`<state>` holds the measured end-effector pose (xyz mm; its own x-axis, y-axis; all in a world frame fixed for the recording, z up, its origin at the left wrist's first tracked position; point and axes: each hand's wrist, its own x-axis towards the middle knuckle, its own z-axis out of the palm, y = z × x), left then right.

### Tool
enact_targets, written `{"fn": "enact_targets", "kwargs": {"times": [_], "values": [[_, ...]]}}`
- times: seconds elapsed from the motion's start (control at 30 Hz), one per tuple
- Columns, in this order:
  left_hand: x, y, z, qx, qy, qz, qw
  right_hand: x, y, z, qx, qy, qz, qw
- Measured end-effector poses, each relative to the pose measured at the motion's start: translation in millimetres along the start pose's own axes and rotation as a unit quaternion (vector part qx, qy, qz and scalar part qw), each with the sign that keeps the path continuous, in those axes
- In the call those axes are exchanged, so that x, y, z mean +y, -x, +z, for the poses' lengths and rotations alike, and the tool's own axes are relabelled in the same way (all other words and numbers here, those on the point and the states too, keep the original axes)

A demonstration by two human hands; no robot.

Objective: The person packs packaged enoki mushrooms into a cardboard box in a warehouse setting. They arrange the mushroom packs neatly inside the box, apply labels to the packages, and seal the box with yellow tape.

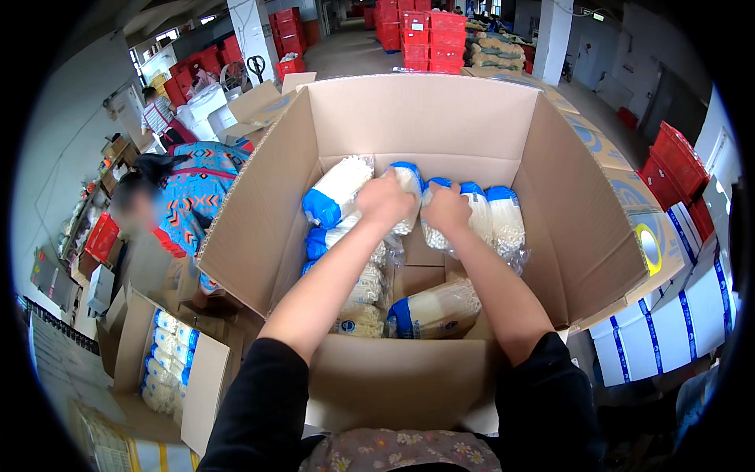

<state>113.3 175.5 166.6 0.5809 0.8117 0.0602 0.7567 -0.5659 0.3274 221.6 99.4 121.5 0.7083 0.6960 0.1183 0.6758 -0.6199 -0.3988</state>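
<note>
Before me stands a deep open cardboard carton (422,121) holding several clear-and-blue bags of what look like enoki mushrooms. My left hand (386,200) grips the blue end of one mushroom bag (408,219) near the far wall. With my right hand (449,207) I hold the blue end of a neighbouring bag (435,239); a narrow gap separates the two. Another bag (505,221) stands at the right of this far row. A bag (348,180) lies tilted in the far left corner, above a stacked column of bags. One more bag (439,310) lies by the near wall.
At lower left, another open carton (203,389) holds rows of similar bags (168,354). A co-worker in a patterned blue top (203,183) bends beside my carton's left wall. A tape roll (649,248) sits at right, above white boxes (660,330). Red crates (433,35) are stacked behind.
</note>
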Motion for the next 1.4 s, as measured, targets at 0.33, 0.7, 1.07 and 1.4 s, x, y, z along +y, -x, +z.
{"fn": "enact_targets", "kwargs": {"times": [0.33, 0.7, 1.07, 1.4], "values": [[16.9, 14.2, 54.9, -0.022, -0.036, 0.014, 0.999, 6.0, 4.3, 11.8, 0.034, 0.007, 0.001, 0.999], [4.0, -9.8, 78.1, -0.139, -0.196, 0.221, 0.945, 15.5, 8.5, 18.7, -0.024, 0.073, -0.052, 0.996], [-13.9, -7.4, 33.2, -0.203, -0.052, 0.273, 0.939, 25.1, -6.4, 8.5, -0.177, 0.222, -0.124, 0.951], [-85.9, 4.9, -11.4, 0.212, -0.167, 0.037, 0.962, 18.0, 6.2, -5.7, -0.174, 0.192, -0.155, 0.953]]}}
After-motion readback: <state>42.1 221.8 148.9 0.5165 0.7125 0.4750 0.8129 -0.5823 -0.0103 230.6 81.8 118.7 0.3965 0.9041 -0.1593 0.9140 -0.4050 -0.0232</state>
